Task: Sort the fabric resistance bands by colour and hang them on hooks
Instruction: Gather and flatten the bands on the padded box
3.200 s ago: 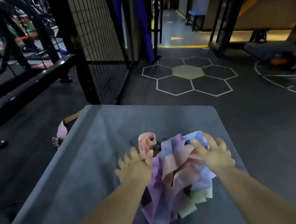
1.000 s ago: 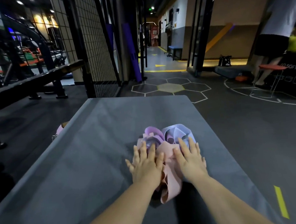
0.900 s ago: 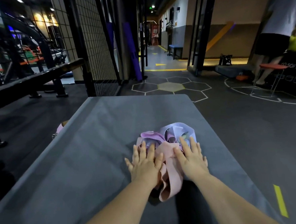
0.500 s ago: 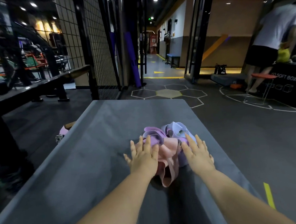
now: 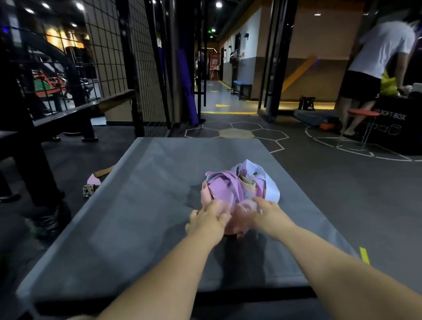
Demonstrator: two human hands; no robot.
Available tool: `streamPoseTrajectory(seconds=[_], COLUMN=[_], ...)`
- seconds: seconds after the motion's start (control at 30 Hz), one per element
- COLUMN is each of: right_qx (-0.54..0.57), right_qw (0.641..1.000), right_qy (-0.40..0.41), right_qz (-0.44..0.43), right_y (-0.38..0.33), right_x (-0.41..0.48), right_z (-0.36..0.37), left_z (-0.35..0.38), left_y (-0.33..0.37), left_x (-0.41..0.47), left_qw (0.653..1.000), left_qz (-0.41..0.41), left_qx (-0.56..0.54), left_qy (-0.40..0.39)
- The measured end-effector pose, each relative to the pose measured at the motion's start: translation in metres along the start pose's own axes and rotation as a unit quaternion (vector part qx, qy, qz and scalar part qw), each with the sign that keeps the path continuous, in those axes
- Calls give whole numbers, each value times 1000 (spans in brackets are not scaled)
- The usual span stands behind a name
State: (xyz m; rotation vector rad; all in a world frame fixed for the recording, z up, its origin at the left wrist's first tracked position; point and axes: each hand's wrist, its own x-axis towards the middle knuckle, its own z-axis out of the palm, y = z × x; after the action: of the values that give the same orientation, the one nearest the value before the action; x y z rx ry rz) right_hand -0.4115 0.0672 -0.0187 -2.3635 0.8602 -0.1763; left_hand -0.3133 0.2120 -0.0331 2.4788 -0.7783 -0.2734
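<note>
Fabric bands (image 5: 228, 190), tangled heap, pink, lilac, pale blue

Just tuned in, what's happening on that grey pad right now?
A person has both hands, left hand and right hand, on the near edge of a tangled pile of bands on the grey pad. Pink, purple and pale blue bands are mixed together; nothing is sorted yet. Motion blur hides the grip.

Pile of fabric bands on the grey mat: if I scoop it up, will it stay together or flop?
Probably floppy: the bands lie in loose, curling loops, so ends would likely dangle. Likely light, being thin fabric strips. Unlikely to roll on the mat.
</note>
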Motion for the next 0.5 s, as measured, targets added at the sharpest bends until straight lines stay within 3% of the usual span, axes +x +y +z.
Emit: streamPoseTrajectory(seconds=[0.23, 0.37, 0.5], right_qx=[-2, -92, -167], right_qw=[1000, 995, 985], right_qy=[-7, 6, 18], right_qz=[22, 26, -34], right_y=[13, 21, 19], right_x=[9, 6, -1], right_z=[30, 32, 20], left_z=[22, 26, 21], left_y=[-14, -21, -21], left_x=[8, 10, 1], left_qw=[1000, 1000, 999], left_qz=[-9, 3, 18], left_qx=[27, 18, 47], left_qy=[-11, 19, 20])
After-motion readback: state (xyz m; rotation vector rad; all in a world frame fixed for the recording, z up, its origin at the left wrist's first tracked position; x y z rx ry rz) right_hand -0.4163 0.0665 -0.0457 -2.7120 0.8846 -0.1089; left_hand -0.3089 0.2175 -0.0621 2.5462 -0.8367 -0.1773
